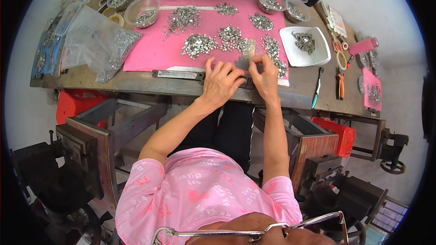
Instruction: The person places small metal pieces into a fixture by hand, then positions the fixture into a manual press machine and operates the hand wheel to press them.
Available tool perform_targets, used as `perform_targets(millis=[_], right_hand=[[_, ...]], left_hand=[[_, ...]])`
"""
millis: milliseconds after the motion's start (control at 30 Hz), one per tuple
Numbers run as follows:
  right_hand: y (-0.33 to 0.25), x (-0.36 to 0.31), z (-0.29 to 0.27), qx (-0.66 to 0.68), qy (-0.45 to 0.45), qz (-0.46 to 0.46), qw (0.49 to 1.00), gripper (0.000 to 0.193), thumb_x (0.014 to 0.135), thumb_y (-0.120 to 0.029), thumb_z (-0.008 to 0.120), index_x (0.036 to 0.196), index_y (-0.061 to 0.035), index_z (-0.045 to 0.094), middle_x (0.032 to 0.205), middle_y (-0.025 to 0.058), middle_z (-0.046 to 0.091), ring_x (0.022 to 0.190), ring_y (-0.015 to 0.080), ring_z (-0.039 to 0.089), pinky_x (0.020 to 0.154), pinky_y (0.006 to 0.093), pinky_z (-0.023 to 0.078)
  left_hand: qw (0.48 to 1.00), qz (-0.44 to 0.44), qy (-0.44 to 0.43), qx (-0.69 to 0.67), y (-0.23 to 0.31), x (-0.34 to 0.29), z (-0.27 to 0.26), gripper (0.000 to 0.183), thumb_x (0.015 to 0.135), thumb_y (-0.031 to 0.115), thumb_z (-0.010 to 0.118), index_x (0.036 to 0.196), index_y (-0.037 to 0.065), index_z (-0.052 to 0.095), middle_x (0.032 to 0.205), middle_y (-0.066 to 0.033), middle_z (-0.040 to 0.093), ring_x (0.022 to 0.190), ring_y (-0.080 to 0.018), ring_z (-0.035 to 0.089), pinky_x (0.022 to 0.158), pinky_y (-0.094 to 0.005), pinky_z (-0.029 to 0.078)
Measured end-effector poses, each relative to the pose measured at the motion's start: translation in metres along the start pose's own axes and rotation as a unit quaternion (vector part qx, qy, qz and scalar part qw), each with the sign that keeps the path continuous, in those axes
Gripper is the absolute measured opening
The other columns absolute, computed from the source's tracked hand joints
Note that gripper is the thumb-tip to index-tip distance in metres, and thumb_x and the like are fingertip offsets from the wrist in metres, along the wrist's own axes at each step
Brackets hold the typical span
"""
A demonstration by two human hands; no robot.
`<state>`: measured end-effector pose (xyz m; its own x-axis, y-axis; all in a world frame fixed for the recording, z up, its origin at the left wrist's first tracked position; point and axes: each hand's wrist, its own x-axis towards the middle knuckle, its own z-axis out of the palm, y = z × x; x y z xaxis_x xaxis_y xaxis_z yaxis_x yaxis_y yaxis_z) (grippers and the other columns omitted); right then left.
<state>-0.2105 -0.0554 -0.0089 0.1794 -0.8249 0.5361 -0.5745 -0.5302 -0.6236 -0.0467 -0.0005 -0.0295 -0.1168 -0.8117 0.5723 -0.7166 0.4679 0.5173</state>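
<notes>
My left hand (221, 80) is at the table's front edge, fingers bent, with the thumb and forefinger closed beside a dark metal fixture (245, 83). What they grip, if anything, is too small to make out. My right hand (265, 78) is just to the right, thumb and fingers pinched together; what is in them is hidden. Between the hands lies a small flat grey metal plate (242, 63). A long metal ruler-like bar (178, 75) runs left from my left hand. Piles of small shiny metal pieces (200, 45) lie just beyond my hands on the pink mat (145, 59).
Right of the mat are a white tray (291, 57) of darker pieces, a toothbrush (317, 88) and orange-handled pliers (340, 85). A clear plastic bag (91, 41) of pieces lies left. Plastic tubs (142, 11) line the back. Red stools (75, 106) stand below.
</notes>
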Motion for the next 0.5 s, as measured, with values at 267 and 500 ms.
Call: perform_targets(millis=[267,500], right_hand=[[-0.02,-0.041,-0.006,0.053,0.002,0.029,0.998,0.028,0.081,0.004,0.073,0.108,-0.0021,0.066,0.088,0.01,0.068,0.083,0.0273,0.064,0.076,0.0367,0.051],[-0.017,-0.046,0.003,-0.035,0.02,-0.09,0.995,0.032,0.079,0.005,0.076,0.109,-0.0032,0.067,0.089,0.0087,0.067,0.087,0.0266,0.062,0.078,0.0378,0.047]], left_hand=[[0.999,-0.017,-0.029,-0.032,-0.004,0.003,-0.007,0.022,0.084,0.019,0.076,0.104,0.013,0.071,0.092,-0.0033,0.059,0.091,-0.0239,0.056,0.108,-0.054,0.029],[0.994,-0.018,0.079,-0.073,-0.015,-0.005,-0.045,0.015,0.088,0.006,0.069,0.102,0.01,0.071,0.097,-0.0041,0.066,0.094,-0.023,0.063,0.113,-0.0545,0.026]])
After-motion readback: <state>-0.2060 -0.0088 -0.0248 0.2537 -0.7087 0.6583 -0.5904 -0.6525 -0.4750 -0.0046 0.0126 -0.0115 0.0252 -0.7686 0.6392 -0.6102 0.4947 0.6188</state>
